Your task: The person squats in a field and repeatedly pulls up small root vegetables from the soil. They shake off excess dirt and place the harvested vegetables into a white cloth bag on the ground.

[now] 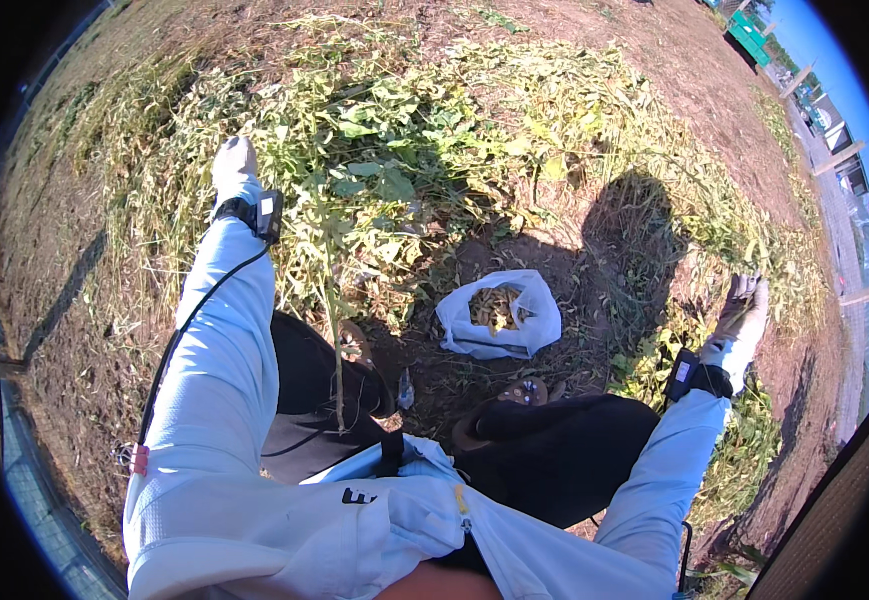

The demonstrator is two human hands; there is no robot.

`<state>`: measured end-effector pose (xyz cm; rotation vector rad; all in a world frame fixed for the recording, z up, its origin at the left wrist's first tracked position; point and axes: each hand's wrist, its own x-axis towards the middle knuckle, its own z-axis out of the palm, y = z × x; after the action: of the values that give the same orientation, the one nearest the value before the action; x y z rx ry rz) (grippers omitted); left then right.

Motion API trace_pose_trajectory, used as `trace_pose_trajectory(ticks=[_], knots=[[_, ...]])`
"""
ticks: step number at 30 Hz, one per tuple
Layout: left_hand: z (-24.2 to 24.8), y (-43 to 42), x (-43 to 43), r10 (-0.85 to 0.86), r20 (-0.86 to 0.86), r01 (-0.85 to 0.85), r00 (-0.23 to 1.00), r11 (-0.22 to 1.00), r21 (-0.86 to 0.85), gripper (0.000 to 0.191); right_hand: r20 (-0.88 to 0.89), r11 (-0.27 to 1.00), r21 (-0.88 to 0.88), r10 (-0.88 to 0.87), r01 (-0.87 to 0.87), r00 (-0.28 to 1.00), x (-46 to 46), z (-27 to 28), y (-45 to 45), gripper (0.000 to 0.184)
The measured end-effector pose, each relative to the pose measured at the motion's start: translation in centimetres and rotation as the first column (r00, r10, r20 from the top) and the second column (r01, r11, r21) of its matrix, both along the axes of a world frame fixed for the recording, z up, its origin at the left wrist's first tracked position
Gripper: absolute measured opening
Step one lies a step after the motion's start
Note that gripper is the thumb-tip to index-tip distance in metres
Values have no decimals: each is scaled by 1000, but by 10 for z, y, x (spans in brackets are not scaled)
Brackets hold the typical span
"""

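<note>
My left hand (235, 157), in a pale glove, reaches out to the left edge of a heap of cut, wilting bean-like plants (374, 142). Its fingers face away, so any grip is hidden. To its right, a long leafy stalk (331, 315) runs down toward my lap. On the right, my gloved right hand (742, 304) is stretched out beside dry plants, its fingers partly curled; whether they hold a stem is unclear. Between my feet and the heap sits a white plastic bag (464, 330), its mouth wide, with dry yellowish pods or leaves (496, 309) inside.
My shoes (524, 391) flank a small clear plastic item (406, 390) on the soil. More green plants (742, 442) lie below my right arm. A black cable (179, 330) runs along my left sleeve. A green container (748, 36) stands far off at upper right.
</note>
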<state>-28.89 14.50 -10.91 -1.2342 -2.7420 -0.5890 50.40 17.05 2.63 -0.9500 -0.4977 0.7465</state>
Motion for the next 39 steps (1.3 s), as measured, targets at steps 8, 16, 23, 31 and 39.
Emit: trace_pose_trajectory(ticks=[8, 16, 23, 31, 39], knots=[[-3, 41, 81, -443, -175, 358, 879, 858, -369, 35, 412, 997, -38, 82, -73, 907, -53, 6, 5, 31], [21, 34, 161, -592, 171, 450, 787, 362, -817, 49, 508, 996, -46, 93, -81, 856, -108, 28, -17, 26], [27, 25, 268, -209, 976, 851, -57, 500, 157, 62, 514, 905, -43, 384, -424, 767, -168, 49, -59, 20], [111, 10, 323, -416, 563, 181, -714, 668, 722, 105, 380, 643, -184, 744, -744, 550, -215, 50, -108, 20], [168, -5, 260, -661, 323, -307, -677, 653, 692, 103, 345, 307, -447, 926, -840, 155, -226, 27, -101, 23]])
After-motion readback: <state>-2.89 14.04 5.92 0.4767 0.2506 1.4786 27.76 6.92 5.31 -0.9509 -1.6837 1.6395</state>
